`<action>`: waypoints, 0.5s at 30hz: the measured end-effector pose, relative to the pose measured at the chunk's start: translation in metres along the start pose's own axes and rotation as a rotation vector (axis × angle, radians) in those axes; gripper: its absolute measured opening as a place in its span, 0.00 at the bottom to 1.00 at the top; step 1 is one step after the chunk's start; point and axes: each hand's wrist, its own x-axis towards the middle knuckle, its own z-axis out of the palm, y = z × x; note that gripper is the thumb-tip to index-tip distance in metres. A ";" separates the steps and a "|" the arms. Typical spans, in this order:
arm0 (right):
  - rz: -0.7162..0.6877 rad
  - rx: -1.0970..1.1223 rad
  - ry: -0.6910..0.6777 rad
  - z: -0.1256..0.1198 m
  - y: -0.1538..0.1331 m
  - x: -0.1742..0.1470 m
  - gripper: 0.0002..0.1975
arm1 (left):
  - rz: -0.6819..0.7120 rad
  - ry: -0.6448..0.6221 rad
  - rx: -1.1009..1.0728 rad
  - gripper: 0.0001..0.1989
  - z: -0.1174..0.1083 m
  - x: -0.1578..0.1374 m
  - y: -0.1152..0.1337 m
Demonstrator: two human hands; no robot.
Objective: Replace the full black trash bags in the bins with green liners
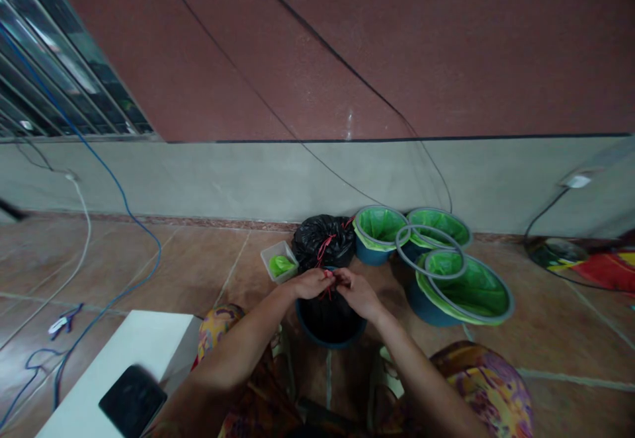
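Over a dark blue bin (333, 345) between my feet, my left hand (312, 284) and my right hand (358, 294) meet with bent fingers. Both pinch the red drawstring (326, 293) of a black garbage bag (330, 319) sitting inside the bin. The exact grip of the fingertips is too small to make out. Just behind my hands, a full black garbage bag (320, 236) with red ties rests on the floor. Left of it stands a small clear plastic box (270, 255) holding a folded bright green bag (281, 264).
Three blue bins with green liners (380, 225) (441, 223) (476, 286) stand to the right, a loose grey ring (461, 272) lying across them. A white box (133, 345) with a phone (133, 399) is at left. A blue cable (143, 226) crosses the floor.
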 end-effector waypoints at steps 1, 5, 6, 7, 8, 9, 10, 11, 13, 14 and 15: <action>0.014 0.008 0.015 0.004 0.003 -0.003 0.17 | 0.019 -0.003 -0.014 0.24 0.001 0.001 -0.001; 0.098 -0.063 0.108 0.012 0.008 -0.007 0.11 | 0.036 0.004 -0.076 0.24 0.005 0.003 -0.004; 0.117 -0.086 0.124 0.012 0.010 -0.007 0.10 | 0.022 0.007 -0.093 0.24 0.006 0.004 -0.005; 0.132 -0.104 0.140 0.012 0.012 -0.006 0.09 | 0.002 0.011 -0.115 0.24 0.007 0.004 -0.007; 0.145 -0.116 0.158 0.012 0.015 -0.007 0.09 | -0.021 0.016 -0.150 0.24 0.008 0.004 -0.008; 0.159 -0.123 0.183 0.011 0.018 -0.007 0.09 | -0.043 0.025 -0.198 0.24 0.009 0.004 -0.010; 0.174 -0.120 0.211 0.010 0.022 -0.008 0.09 | -0.066 0.039 -0.261 0.24 0.011 0.004 -0.012; 0.195 -0.106 0.241 0.010 0.026 -0.009 0.09 | -0.090 0.059 -0.333 0.24 0.013 0.004 -0.014; 0.268 -0.025 0.304 0.010 0.032 -0.012 0.09 | -0.135 0.104 -0.480 0.25 0.017 0.005 -0.017; 0.308 0.048 0.325 0.010 0.034 -0.015 0.10 | -0.152 0.123 -0.541 0.26 0.019 0.005 -0.018; 0.339 0.135 0.332 0.011 0.035 -0.017 0.11 | -0.167 0.143 -0.586 0.26 0.020 0.005 -0.019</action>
